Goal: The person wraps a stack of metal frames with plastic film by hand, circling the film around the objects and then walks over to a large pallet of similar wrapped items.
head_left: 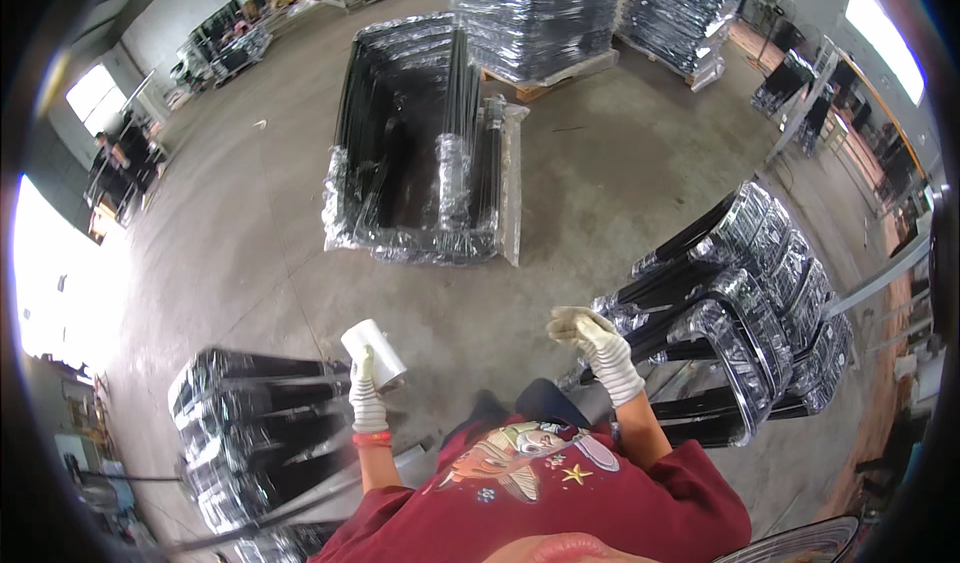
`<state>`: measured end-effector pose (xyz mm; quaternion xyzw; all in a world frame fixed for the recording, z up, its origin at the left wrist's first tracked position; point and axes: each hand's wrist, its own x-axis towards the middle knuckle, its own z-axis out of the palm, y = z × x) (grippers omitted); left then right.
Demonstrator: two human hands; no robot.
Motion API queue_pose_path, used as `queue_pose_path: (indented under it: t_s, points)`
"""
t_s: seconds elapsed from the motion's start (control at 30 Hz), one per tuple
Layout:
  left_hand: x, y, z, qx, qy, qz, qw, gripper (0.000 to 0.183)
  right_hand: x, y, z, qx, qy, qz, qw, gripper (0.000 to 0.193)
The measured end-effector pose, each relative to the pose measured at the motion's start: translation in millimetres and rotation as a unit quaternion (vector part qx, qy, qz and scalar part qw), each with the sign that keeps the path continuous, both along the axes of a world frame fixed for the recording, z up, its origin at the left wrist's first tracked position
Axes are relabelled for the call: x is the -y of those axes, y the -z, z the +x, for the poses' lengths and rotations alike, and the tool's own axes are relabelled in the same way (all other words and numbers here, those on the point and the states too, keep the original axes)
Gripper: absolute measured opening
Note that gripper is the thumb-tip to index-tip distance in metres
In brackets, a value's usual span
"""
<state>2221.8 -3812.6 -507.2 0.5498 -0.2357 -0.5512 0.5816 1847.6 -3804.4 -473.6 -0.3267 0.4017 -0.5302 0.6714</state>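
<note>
My left hand point(364, 381), in a white knit glove with a red band at the wrist, is closed around a white roll of stretch film point(388, 359). The roll is held tilted, above the floor. My right hand point(592, 333), gloved the same way, is held out with its fingers loosely extended and nothing visible in them. It is nearest to a bundle of black bent frames point(765, 313) wrapped in shiny clear film on the right. Close by my left forearm lies another film-wrapped bundle of black frames point(235, 433).
Ahead on the concrete floor point(270, 193) stands a long stack of black frames point(345, 153), partly wrapped in film. Behind it are tall wrapped stacks point(535, 18) on a wooden pallet point(570, 78). A person point(115, 153) is at the far left. Metal rails point(880, 273) run along the right.
</note>
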Motion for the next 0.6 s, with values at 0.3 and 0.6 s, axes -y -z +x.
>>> queue_pose_path:
  t_s: [0.3,0.6]
  points:
    - [243.0,54.5,-119.2,-0.02,0.173,0.043,0.984,0.057,131.9,53.7,-67.8,0.107,0.195,0.035,0.974,0.033]
    - [447.1,48.8,-291.3,-0.089,0.254,0.103,0.958,0.057,349.1,16.2,-208.1,0.005,0.238,-0.017,0.971,0.032]
